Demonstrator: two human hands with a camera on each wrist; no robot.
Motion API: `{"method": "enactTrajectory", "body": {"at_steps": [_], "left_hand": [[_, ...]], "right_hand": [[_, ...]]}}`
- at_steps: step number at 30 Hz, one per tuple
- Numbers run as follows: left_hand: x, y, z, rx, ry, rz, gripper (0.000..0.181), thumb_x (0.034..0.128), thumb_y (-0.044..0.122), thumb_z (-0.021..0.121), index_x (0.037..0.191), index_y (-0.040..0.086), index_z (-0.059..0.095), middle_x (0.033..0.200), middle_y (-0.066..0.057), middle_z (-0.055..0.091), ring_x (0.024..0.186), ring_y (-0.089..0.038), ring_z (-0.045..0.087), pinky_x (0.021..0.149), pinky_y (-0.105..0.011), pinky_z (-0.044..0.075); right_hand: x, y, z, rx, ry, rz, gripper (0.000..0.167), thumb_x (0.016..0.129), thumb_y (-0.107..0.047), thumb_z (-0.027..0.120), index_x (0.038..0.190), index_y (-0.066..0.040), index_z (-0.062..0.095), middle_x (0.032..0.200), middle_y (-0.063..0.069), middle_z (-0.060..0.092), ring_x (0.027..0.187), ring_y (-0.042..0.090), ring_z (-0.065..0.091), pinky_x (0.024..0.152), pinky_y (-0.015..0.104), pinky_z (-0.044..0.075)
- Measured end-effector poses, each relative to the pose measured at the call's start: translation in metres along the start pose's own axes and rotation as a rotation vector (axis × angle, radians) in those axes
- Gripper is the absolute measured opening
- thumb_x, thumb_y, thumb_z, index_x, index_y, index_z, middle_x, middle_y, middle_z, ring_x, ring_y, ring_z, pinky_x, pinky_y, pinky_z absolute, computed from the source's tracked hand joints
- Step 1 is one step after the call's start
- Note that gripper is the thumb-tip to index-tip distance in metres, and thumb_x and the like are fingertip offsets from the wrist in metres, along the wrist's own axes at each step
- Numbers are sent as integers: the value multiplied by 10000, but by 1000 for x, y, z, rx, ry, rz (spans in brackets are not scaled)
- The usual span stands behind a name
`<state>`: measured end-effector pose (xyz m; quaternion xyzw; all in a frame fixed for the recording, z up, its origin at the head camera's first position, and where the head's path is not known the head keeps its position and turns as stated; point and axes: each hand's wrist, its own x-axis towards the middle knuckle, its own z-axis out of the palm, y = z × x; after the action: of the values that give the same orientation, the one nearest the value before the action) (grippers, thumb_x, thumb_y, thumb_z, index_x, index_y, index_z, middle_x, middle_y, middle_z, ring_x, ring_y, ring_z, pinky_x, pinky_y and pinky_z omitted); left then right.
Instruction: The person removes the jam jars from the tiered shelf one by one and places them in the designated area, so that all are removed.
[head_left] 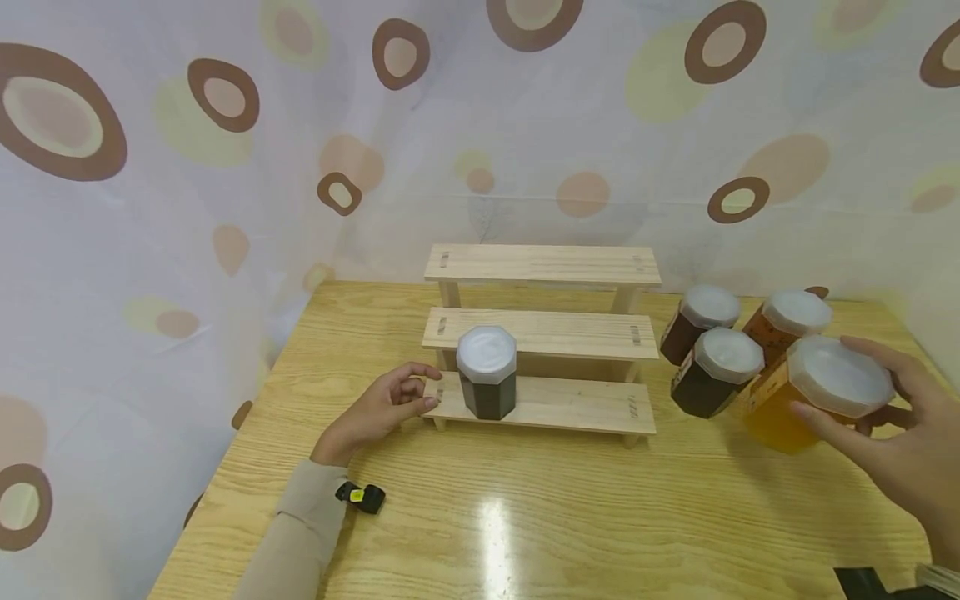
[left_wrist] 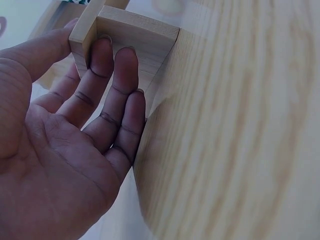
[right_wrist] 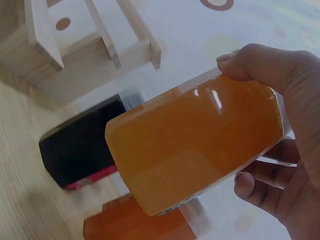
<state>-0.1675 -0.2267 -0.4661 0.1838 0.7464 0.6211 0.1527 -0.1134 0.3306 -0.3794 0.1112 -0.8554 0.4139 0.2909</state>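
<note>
My left hand (head_left: 378, 412) grips the left end of the bottom step of a three-tier wooden shelf (head_left: 577, 404). In the left wrist view, its thumb and fingers lie on either side of the board's end (left_wrist: 83, 42). One dark jar (head_left: 489, 392) with a white lid stands on that bottom step, left of its middle. On the right, my right hand (head_left: 900, 417) holds a jar of orange-yellow contents (right_wrist: 195, 145) near its white lid, thumb on one side and fingers on the other. This jar is tilted, and its base looks raised off the table.
Two dark jars (head_left: 712, 379) (head_left: 693, 321) and an orange-brown jar (head_left: 772, 329) stand together right of the shelf, close to the held jar. A wood-grain table (head_left: 600, 508) lies under everything. Patterned cloth (head_left: 480, 125) hangs behind and at the left.
</note>
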Motion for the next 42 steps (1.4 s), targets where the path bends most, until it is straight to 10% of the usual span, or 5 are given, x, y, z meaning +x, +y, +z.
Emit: {"method": "enactTrajectory", "body": {"at_steps": [17,42], "left_hand": [[0,0,-2,-17,-6,8,395,1011,-3,645,1386,-41,524,887,-66,612,768,-196,561,710,-274,496],[1,-2,0,-15,-10,20,390,1011,-9,639,1382,-40,521,843,-53,599,737,-194,517,678,-263,449]], "right_hand": [[-19,29,-18,-141,44,126,852,658,145,888,1436,9,570,1177,-321,472,843,-96,460,578,20,393],[-45,57,-15,-59,-51,136,827,689,181,857,1433,-36,568,1209,-295,511,951,-110,488,525,83,438]]}}
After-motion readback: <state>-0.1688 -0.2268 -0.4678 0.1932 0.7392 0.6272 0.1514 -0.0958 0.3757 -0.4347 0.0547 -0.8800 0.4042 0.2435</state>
